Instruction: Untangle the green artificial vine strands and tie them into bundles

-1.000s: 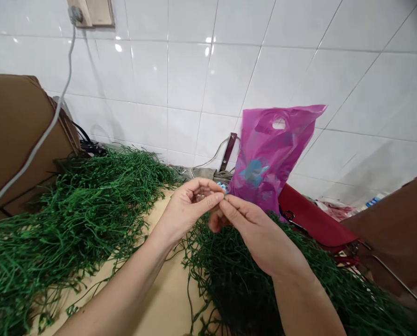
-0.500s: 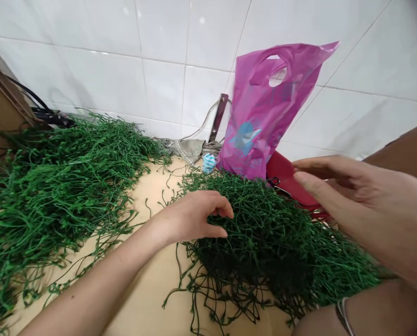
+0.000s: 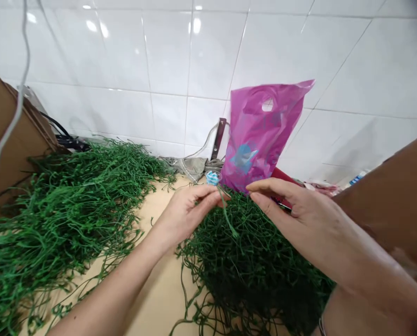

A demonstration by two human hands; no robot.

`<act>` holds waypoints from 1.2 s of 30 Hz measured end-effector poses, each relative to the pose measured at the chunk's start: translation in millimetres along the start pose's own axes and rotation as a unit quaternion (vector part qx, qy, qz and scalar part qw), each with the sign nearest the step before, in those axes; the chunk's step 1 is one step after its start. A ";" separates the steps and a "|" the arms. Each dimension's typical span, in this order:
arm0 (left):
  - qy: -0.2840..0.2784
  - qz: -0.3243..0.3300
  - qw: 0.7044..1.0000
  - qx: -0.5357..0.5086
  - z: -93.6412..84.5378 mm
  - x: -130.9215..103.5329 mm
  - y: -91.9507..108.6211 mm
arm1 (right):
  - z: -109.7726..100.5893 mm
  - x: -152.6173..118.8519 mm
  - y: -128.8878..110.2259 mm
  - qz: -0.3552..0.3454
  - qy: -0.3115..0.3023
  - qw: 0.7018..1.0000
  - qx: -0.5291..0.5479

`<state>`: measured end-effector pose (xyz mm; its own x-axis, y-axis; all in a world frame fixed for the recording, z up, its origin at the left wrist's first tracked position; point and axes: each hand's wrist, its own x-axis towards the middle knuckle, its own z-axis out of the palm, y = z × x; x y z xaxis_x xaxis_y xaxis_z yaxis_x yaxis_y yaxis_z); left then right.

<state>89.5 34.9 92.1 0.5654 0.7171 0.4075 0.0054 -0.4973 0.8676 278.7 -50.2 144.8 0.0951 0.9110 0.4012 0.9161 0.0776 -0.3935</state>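
the left hand (image 3: pixel 189 205) pinches a thin green strand (image 3: pixel 228 220) above the dark green pile (image 3: pixel 253 261); a light, steady grip, clear of the tangle, should avoid snags. the right hand (image 3: pixel 295 212) has thumb and forefinger nearly meeting; whether they hold anything, i cannot tell.

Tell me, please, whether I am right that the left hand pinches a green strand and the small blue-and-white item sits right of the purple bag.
Not quite: the head view shows the blue-and-white item left of the purple bag, not right of it. The left hand does pinch a green strand.
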 end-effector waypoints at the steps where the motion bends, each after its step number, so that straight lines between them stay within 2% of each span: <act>1: 0.028 -0.010 0.999 -0.039 -6.2 1.2 3.6 | 3.7 2.1 -1.4 0.003 0.000 1.000 0.012; 3: 0.066 -0.043 0.986 -0.144 -14.7 2.5 8.4 | 10.6 5.6 -4.9 0.003 0.000 0.999 0.037; 5: 0.090 -0.086 0.960 -0.250 -19.0 2.8 10.9 | 15.8 8.0 -8.3 0.000 0.001 0.998 0.065; 8: 0.113 -0.114 0.937 -0.311 -21.9 2.2 14.3 | 19.5 9.9 -11.9 -0.005 0.004 0.994 0.105; 11: 0.098 -0.108 0.955 -0.257 -23.8 0.5 19.2 | 19.4 9.9 -15.0 -0.007 0.030 0.992 0.122; 15: 0.023 -0.109 0.984 -0.138 -24.6 -2.4 25.0 | 18.0 8.2 -21.1 -0.007 0.056 0.988 0.146; 18: -0.004 -0.096 0.992 -0.085 -23.1 -4.3 25.7 | 18.5 7.9 -28.7 -0.012 0.065 0.979 0.192; 23: -0.005 -0.070 0.996 0.050 -18.7 -7.1 25.6 | 28.8 10.4 -43.3 -0.020 -0.031 0.968 0.249; 27: 0.012 -0.009 0.982 0.187 -18.4 -9.8 30.7 | 36.8 12.9 -40.6 -0.018 -0.048 0.972 0.231; 29: 0.010 0.006 0.981 0.193 -20.3 -10.3 33.4 | 36.2 13.2 -35.4 -0.027 -0.061 0.973 0.222; 32: -0.023 -0.017 0.991 0.131 -23.8 -8.6 33.5 | 34.1 11.4 -33.3 -0.046 -0.060 0.979 0.191; 34: -0.048 -0.036 0.996 0.059 -24.4 -6.8 30.5 | 36.7 10.0 -37.6 -0.050 -0.015 0.987 0.151; 36: -0.046 -0.046 0.998 -0.012 -23.3 -6.9 28.1 | 43.7 10.8 -41.6 -0.061 0.040 0.993 0.091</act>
<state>66.5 27.4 120.3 0.6375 0.7105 0.2981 0.0420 -0.4184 0.9073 224.5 -25.9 129.3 0.0247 0.8560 0.5164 0.8376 0.2642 -0.4781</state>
